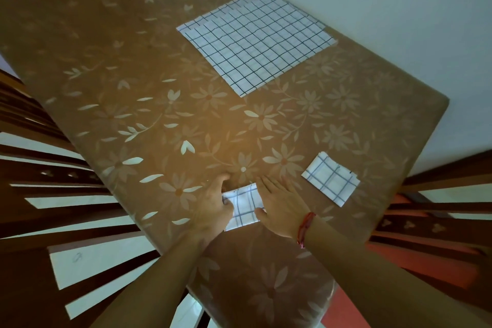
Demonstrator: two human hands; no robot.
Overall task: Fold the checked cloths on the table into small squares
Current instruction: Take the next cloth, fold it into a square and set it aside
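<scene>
A small cloth (243, 208) at the near table (119, 82) edge is pinched by the left hand (213, 204) and pressed by the flat right hand (279, 208). 1 folded square (330, 179) is laid just right; past open tabletop, unfolded cloths (255, 40) are spread along the right edge

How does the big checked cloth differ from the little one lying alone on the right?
The big cloth lies spread flat and unfolded; the little cloth is folded into a small square. The big cloth shows many checks, the little cloth only a few. Both are white with dark grid lines.
</scene>
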